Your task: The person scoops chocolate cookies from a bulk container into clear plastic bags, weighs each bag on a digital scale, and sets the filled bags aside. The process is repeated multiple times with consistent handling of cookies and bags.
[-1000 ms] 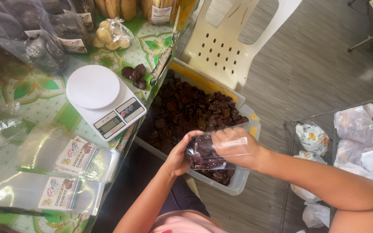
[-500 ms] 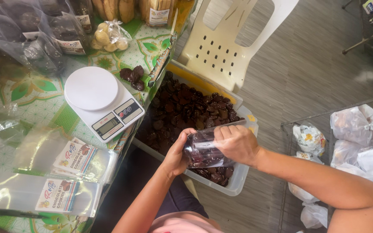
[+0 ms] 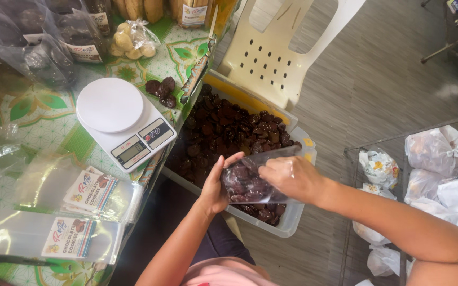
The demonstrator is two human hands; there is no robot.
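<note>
Both hands, left and right, grasp the bag, tilted mouth up-right above the bin.

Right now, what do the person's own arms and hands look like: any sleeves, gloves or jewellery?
Both forearms are bare up to the frame edge, with no sleeves in view. The left hand and the right hand wear no gloves, and no rings, watch or bracelets show. The fingernails look short and unpainted. A pink garment shows at the bottom edge, over dark clothing on the lap.
</note>
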